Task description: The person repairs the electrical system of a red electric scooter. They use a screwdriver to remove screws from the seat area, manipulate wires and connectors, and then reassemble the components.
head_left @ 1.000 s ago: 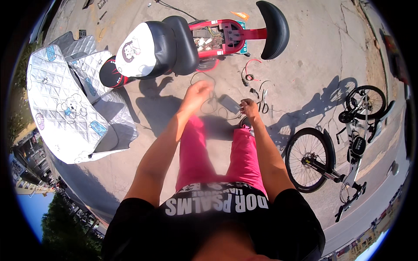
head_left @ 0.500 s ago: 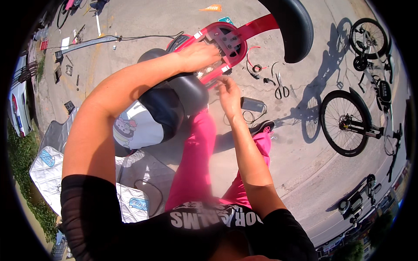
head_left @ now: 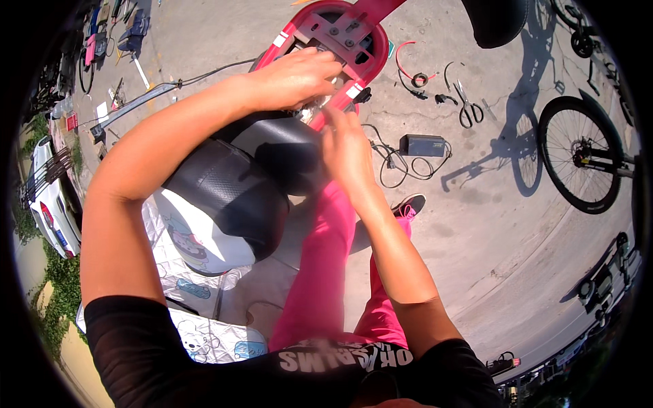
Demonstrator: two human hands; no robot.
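Observation:
A red electric scooter body (head_left: 377,61) lies before me, with an open compartment holding light-coloured parts that I cannot make out. Over its left rim my left hand (head_left: 299,78) reaches in, fingers curled downward and tips hidden among those parts. My right hand (head_left: 347,146) is beside the near right rim, fingers bent and close together; whatever they pinch is too small or hidden. Under my forearms sits the tipped black padded seat (head_left: 231,180). A metal bracket (head_left: 333,30) with bolts spans the far end of the compartment.
Right of the scooter lie a black charger box (head_left: 423,145) with its cable, scissors (head_left: 468,109) and red and black wires (head_left: 406,54). A bicycle (head_left: 581,153) stands further right. A silver patterned cover (head_left: 224,336) spreads at lower left. Tools (head_left: 132,30) lie far left.
My view has shifted, so the ground items sit further right or lower. My right hand has come closer to the compartment rim and to my left hand, which stays in the compartment.

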